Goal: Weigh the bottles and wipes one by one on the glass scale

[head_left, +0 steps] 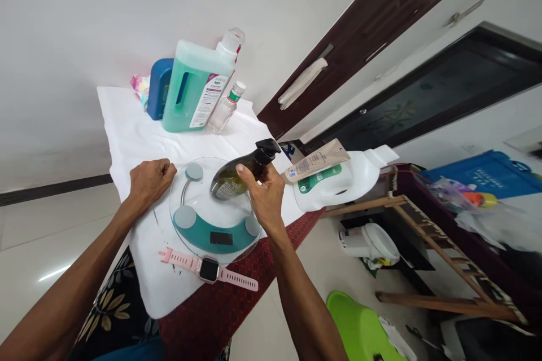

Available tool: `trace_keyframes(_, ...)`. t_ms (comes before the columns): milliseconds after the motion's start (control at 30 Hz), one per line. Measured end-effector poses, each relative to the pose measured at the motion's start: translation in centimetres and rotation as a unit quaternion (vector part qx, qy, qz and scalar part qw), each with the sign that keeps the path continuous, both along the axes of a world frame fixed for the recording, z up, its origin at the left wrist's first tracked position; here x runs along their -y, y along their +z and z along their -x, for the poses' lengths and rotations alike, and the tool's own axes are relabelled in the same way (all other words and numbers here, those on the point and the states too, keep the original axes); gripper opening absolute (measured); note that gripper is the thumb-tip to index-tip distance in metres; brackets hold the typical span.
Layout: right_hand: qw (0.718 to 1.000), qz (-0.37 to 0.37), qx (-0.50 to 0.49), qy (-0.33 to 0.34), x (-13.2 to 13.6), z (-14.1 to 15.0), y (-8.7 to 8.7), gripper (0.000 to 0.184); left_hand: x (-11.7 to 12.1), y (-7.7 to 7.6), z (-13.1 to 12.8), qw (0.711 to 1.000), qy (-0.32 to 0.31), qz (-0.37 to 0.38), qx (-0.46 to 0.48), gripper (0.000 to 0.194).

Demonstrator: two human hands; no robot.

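Observation:
My right hand point(269, 194) is wrapped round the upper part of a dark green pump bottle point(231, 179) with a black pump head. The bottle leans over a round glass scale point(199, 231) with a teal band and a small dark display; whether its base touches the glass I cannot tell. My left hand point(152, 180) rests as a loose fist on the white cloth point(131, 144), beside the scale's left edge, and nothing shows in it. A pink-strapped smartwatch point(209, 269) lies along the scale's near edge.
At the back stand a jug of green liquid point(186, 90), a blue container point(160, 90) and a small clear bottle point(227, 108). To the right are a white jug point(339, 189) and a beige packet point(319, 161). A green basin point(351, 327) sits on the floor.

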State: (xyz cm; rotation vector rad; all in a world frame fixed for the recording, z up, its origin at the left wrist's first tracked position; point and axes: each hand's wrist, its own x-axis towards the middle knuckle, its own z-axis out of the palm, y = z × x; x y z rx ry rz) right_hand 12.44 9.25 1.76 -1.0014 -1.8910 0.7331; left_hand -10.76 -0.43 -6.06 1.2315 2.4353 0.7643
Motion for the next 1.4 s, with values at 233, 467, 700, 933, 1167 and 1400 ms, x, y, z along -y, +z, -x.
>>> trace_keyframes(233,0.998,0.031,-0.02,0.042,1.2,-1.1,-0.2,0.052,0.0,0.0,0.1,1.0,0.004,0.001,0.007,0.035)
trace_keyframes(467,0.993,0.05,-0.051,-0.095,3.0,-5.3,-2.7,0.047,0.0,-0.2,0.3,1.0,-0.008,-0.001,0.012,0.036)
trace_keyframes(700,0.999,0.019,-0.031,-0.002,1.9,-1.9,-0.9,0.057,0.1,0.1,0.2,1.0,-0.002,-0.002,0.018,0.037)
trace_keyframes(933,0.997,0.014,-0.074,0.012,-1.0,0.8,0.0,0.049,-0.2,0.7,0.2,0.999,0.006,0.027,0.025,0.039)
trace_keyframes(1167,0.975,-0.106,0.01,-0.197,-12.3,-2.2,1.3,0.048,-0.6,0.6,0.3,0.998,0.007,0.064,0.019,0.041)
trace_keyframes(1400,0.922,-0.084,0.106,-0.363,-22.8,-5.3,-0.1,0.053,-1.0,0.6,0.4,0.994,0.008,0.11,0.011,0.042)
